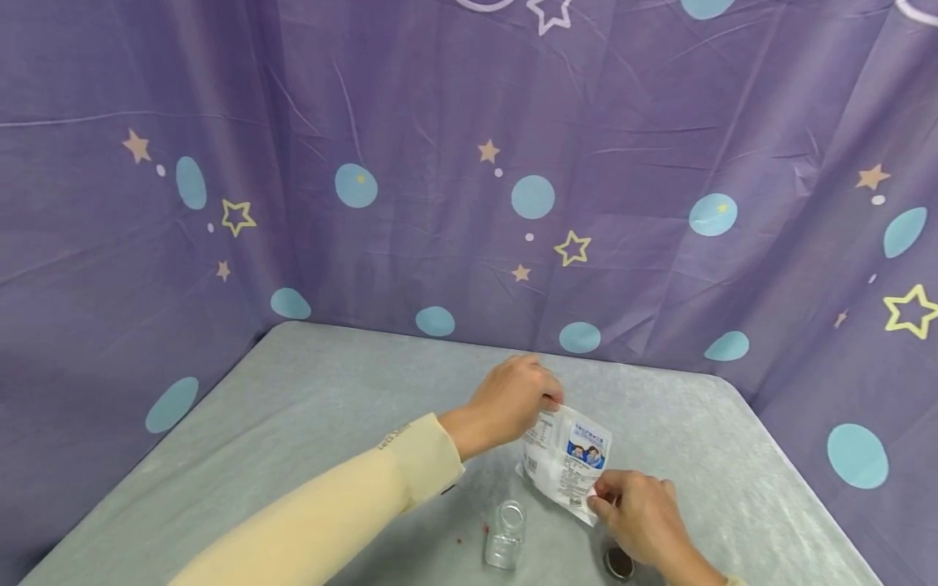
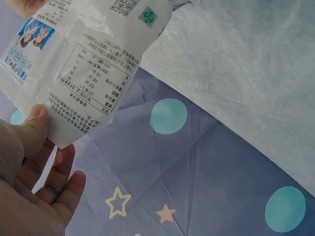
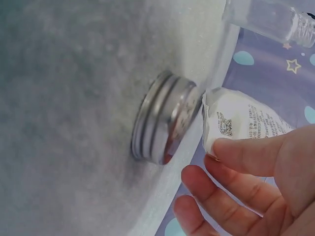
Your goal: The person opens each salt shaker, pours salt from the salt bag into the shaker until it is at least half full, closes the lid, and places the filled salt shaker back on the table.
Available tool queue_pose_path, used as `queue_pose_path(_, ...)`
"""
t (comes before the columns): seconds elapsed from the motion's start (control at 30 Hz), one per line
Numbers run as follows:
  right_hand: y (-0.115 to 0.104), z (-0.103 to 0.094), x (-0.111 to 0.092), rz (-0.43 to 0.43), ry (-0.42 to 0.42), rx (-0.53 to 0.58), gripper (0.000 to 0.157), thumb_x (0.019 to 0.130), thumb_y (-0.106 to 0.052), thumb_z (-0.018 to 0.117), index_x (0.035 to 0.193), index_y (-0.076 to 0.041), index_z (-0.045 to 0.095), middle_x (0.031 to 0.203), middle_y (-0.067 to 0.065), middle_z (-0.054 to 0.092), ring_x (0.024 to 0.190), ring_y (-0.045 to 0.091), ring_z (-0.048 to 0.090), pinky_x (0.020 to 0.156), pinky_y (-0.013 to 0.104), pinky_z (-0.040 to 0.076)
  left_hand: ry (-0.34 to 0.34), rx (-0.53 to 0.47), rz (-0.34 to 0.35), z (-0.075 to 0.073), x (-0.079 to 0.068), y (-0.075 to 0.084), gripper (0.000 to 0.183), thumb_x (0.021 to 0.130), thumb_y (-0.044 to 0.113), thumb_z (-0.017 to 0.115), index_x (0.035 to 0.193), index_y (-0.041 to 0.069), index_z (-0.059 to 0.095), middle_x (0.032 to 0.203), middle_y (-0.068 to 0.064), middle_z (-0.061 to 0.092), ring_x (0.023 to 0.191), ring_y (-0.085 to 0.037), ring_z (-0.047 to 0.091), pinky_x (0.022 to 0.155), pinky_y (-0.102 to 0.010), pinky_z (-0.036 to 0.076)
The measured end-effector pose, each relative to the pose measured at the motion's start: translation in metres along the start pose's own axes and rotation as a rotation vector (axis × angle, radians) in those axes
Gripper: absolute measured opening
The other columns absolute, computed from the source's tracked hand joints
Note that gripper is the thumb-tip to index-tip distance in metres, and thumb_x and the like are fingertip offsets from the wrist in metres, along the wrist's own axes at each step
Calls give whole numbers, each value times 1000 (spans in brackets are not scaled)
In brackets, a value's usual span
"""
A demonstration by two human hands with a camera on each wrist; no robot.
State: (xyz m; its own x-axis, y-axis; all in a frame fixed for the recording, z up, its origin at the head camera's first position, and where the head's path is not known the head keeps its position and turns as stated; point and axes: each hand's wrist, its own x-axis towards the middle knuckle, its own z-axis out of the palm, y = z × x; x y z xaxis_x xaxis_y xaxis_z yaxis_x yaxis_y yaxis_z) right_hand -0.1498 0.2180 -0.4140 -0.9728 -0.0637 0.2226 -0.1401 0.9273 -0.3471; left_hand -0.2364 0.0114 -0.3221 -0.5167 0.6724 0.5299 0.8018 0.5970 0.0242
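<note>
- The white bag (image 1: 567,464) is up in the air, tilted, held between two hands above the table (image 1: 352,382). (I cannot tell if its low edge touches the cloth.)
- The left hand (image 1: 516,399) pinches a top corner, with the thumb on the front and the fingers behind.
- The right hand (image 1: 645,513) pinches a low corner the same way, thumb on one side, finger on the other.
- The bag looks thin, soft and a bit shiny, so it may bend, crinkle and slip a little. It is likely light.
- Its low part looks fat and its top part flat, so I think most of the weight sits low. What is inside is hidden.
- Good spots to hold are the flat corners and edges. A hard squeeze on the fat part could push the stuff about or pop the bag.
- The clear jar (image 1: 506,533) stands upright near the bag. It looks stiff and slick, and might break if it tips, so its sides seem best to hold.
- The round metal lid (image 3: 165,118) lies on the table near the right hand. It looks hard, and its ridged rim should be easy to grab.
</note>
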Motion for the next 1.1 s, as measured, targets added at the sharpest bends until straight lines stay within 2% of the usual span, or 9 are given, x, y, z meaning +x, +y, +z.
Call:
queue_pose_path(0.2, 1, -4, -1, 22, -6, 32, 25, 79, -21, 76, 67, -27, 56, 57, -18, 49, 57, 3, 46, 68, 36, 28, 10, -27, 11, -4, -4, -1, 8, 81, 15, 75, 79, 23, 73, 82, 15, 69, 76, -5, 55, 78, -22, 45)
queue_pose_path(0.33, 1, -7, -2, 8, 29, 53, 24, 80, -18, 76, 70, -27, 55, 58, -19, 54, 57, 1, 48, 72, 39, 33, 15, -43, 13, -9, -7, -2, 10, 81, 13, 75, 77, 22, 72, 80, 15, 69, 74, -5, 55, 77, -22, 45)
queue_pose_path(0.47, 1, -11, -4, 21, 53, 96, 24, 80, -15, 75, 72, -26, 55, 61, -18, 59, 57, 1, 49, 65, 32, 38, 14, -47, 5, -12, -9, -2, 11, 82, 14, 74, 75, 22, 71, 77, 15, 67, 72, -6, 53, 73, -21, 45)
queue_pose_path(0.57, 1, -13, -5, 39, 55, 135, 24, 81, -14, 75, 73, -25, 56, 58, -16, 57, 54, 3, 47, 55, 26, 36, 12, -52, 2, -14, -11, -1, 11, 83, 16, 73, 74, 21, 69, 75, 15, 65, 73, -6, 55, 72, -21, 45)
queue_pose_path(0.73, 2, -18, -7, 28, 76, 175, 25, 81, -11, 74, 72, -26, 56, 58, -17, 57, 55, 3, 48, 54, 23, 37, 13, -68, -5, -19, -14, 0, 13, 84, 17, 73, 73, 19, 66, 72, 13, 63, 73, -7, 55, 71, -22, 46)
queue_pose_path(0.9, 2, -27, -9, 2, 89, 213, 25, 80, -8, 74, 72, -24, 57, 64, -17, 60, 61, 2, 52, 56, 23, 39, 16, -26, -17, -22, -17, 1, 9, 84, 19, 72, 78, 18, 66, 75, 12, 63, 73, -7, 55, 71, -23, 47)
queue_pose_path(1.1, -1, -41, -10, 49, 54, 201, 20, 82, -11, 73, 75, -24, 60, 68, -15, 62, 69, 5, 56, 60, 25, 41, 12, 9, -30, -27, -21, 3, 9, 86, 21, 71, 80, 18, 65, 77, 12, 62, 72, -7, 55, 69, -24, 46)
